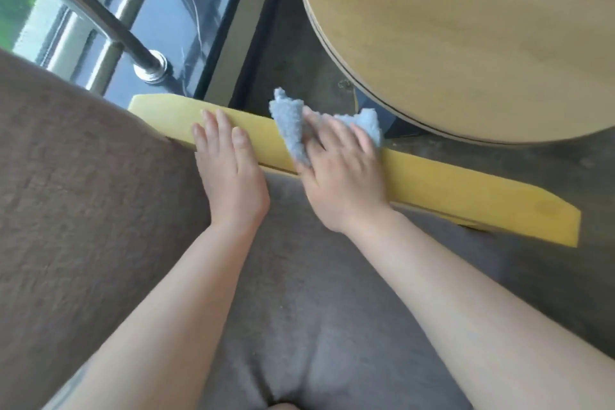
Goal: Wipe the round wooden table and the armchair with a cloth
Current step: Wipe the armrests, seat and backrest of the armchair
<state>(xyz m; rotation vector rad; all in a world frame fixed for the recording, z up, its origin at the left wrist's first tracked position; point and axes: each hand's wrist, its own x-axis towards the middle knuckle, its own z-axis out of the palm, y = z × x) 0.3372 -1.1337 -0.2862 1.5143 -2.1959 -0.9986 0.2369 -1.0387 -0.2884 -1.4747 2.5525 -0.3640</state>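
A: Item one, the right hand [342, 173]. Condition?

B: Laid flat, fingers straight and slightly spread, pressing the blue cloth [293, 123] down on the yellow wooden armrest [466, 193]. The cloth is bunched; tufts stick out beyond the fingertips on the far side and on the side away from the left hand.

A: Item two, the left hand [229, 170].

B: Also flat, fingers straight and close together, resting on the same armrest just beside the right hand. It holds nothing.

A: Item three, the armchair.

B: Grey seat cushion [299, 309] under both forearms; brown backrest [83, 193] on the outer side of the left hand.

A: Item four, the round wooden table [466, 27].

B: Beyond the right hand, past the armrest, close to it. Whether it has been wiped, I cannot tell.

A: Risks, in your judgement?

B: The cloth is only pressed, not gripped. A quick stroke along the narrow armrest could let it slide out and drop over the far edge to the floor. Bunched as it is, it may also miss strips of wood.
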